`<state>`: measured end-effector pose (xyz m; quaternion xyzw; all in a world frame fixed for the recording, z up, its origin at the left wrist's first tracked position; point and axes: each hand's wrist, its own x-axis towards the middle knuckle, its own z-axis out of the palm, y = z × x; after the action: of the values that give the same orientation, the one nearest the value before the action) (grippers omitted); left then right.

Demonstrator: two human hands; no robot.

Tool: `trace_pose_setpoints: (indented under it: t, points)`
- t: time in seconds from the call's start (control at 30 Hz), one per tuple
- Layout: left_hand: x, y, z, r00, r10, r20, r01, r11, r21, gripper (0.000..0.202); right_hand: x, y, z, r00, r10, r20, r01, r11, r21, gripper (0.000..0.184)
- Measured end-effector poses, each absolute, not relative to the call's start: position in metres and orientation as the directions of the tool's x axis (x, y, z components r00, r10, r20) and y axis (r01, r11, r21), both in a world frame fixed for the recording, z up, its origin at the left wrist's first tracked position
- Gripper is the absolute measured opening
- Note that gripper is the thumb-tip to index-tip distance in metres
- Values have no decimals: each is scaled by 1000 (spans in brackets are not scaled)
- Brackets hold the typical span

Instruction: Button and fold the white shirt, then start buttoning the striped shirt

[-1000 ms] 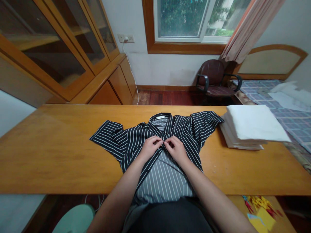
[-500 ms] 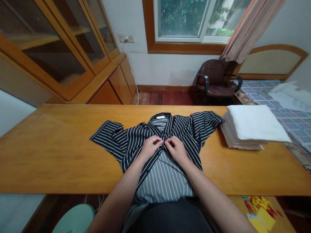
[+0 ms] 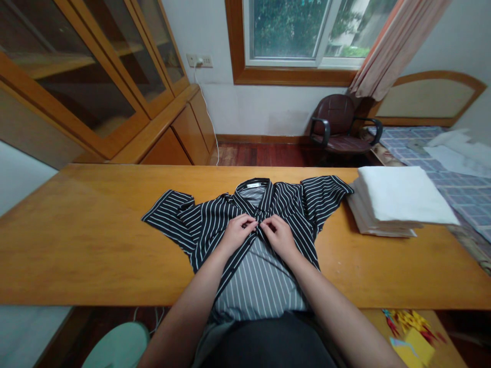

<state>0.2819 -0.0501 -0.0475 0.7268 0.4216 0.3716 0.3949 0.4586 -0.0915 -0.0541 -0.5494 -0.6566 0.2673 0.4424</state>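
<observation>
A black short-sleeved shirt point(image 3: 215, 222) with white stripes lies face up on the wooden table point(image 3: 95, 240), collar away from me and sleeves spread to both sides. Below the chest its front edges part, showing the greyish inner side of the back. My left hand point(image 3: 238, 232) pinches the left front edge at mid chest. Close beside it, my right hand point(image 3: 279, 235) pinches the right front edge, fingertips almost meeting the left ones. Whatever small part of the placket sits between the fingertips is hidden.
A stack of folded white cloths point(image 3: 402, 197) stands on the table's right end. Beyond the table are an office chair point(image 3: 337, 125) and a bed point(image 3: 414, 145). Glass-door cabinets point(image 3: 115, 46) line the left wall. A green stool point(image 3: 118, 345) is below the near edge.
</observation>
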Motion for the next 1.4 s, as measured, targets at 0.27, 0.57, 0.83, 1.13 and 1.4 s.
trace_pose_setpoints:
  t: [0.27,0.57,0.83,1.13,1.4]
  points:
    - [282,-50,-49,363,912,193,301,-310,902,17,459,-90,-60,12,959,282,474,243,-847,17]
    - [281,-50,-50,358,915,183,302,-299,905,18,460,-91,-56,1,958,287,475,252,-843,19]
    - [281,-49,-54,361,913,190,313,-310,898,16,461,-91,-56,-14,961,275,472,249,-846,19]
    - [280,-48,-59,355,926,129,261,-231,937,18,461,-90,-59,-21,957,289,479,264,-837,17]
    - [281,-49,-55,375,919,122,214,-214,953,20,460,-90,-55,-28,956,291,487,267,-831,15]
